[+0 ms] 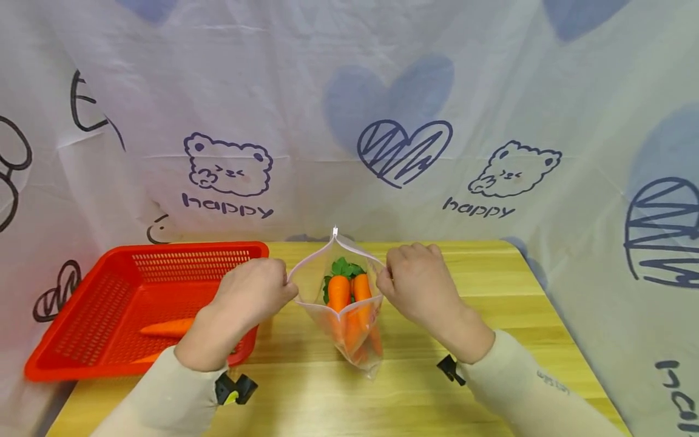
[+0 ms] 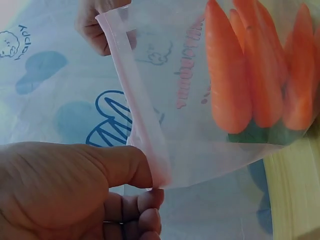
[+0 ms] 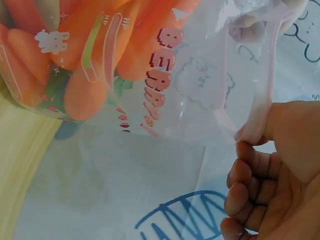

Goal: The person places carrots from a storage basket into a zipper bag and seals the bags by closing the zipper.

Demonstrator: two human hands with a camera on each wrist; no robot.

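A clear zip bag [image 1: 311, 282] with a pink-edged mouth stands over the table's middle, its mouth spread apart. Several orange carrots [image 1: 339, 292] with green tops are inside. My left hand [image 1: 253, 288] pinches the bag's left edge between thumb and fingers; in the left wrist view, the thumb [image 2: 127, 167] presses on the pink strip. The bag's right edge is pinched by my right hand [image 1: 417, 279], and its curled fingers [image 3: 242, 172] show in the right wrist view. A small white zip slider [image 1: 335, 231] sits at the bag's far corner.
To the left stands a red plastic basket [image 1: 164, 247] with carrots [image 1: 169, 328] in it, partly hidden by my left arm. The wooden table [image 1: 464, 376] meets a white printed cloth [image 1: 306, 109] at the back and sides.
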